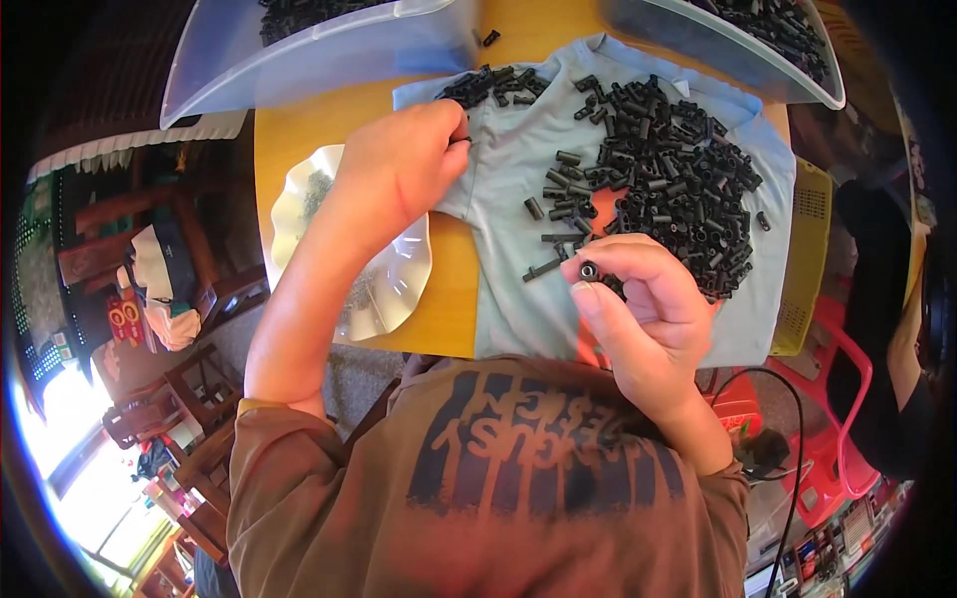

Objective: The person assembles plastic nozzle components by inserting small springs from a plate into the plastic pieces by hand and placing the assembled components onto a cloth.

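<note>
Between the thumb and fingertips of my right hand [653,314] is a small black cylindrical part [588,270], its round hollow end facing up. A large pile of similar black parts [688,179] spreads over a light blue shirt [508,189] just beyond that hand. My left hand [414,159] is closed, back upward, at the shirt's left edge. A smaller group of black parts [498,85] lies just past its knuckles. Whatever its curled fingers hold is hidden. Under my left forearm, a white wavy-rimmed dish [411,261] contains tiny greyish pieces [361,291].
Two translucent bins of black parts stand at the far side, one left [319,72] and one right [797,75]. A yellow basket [805,249] sits beside the table's right edge. Beyond it are a red chair [847,404] and a person in dark clothing [867,299].
</note>
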Demonstrator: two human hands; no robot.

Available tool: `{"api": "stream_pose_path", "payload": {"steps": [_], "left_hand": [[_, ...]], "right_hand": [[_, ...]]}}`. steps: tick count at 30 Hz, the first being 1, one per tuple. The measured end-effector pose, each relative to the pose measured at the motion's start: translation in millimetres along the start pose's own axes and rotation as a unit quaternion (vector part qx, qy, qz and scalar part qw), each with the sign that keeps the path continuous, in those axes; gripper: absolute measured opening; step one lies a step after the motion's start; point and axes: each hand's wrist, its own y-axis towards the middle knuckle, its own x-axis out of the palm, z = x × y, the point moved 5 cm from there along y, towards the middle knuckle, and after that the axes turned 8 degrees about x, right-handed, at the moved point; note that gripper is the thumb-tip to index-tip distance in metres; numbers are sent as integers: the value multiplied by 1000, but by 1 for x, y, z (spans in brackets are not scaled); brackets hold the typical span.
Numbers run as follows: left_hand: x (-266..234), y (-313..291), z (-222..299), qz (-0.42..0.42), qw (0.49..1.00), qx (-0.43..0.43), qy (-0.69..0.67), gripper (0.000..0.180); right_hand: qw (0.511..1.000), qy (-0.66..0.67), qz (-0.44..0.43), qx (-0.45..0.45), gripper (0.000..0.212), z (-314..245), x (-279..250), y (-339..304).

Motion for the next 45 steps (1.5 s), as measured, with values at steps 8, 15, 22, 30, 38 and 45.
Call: {"api": "stream_pose_path", "payload": {"steps": [8,15,22,30,38,45], "left_hand": [[-38,-20,47,35,976,-49,-208,12],[-50,-39,94,115,975,149,-119,19],[-40,-54,96,185,962,93,-179,29],[-7,-73,95,249,840,-73,-477,23],[-24,-69,91,266,841,-39,-470,20],[-37,-58,100,237,916,53,-318,23]], "right_hand": [[998,26,20,50,18,-2,4,5],[979,175,-45,99,18,-2,21,8],[951,279,-35,125,19,0,19,2],[944,317,-28,89,19,-1,21,-2],[996,79,15,-48,20,-6,9,-4],[987,-86,31,-133,23,-22,8,-1]]}}
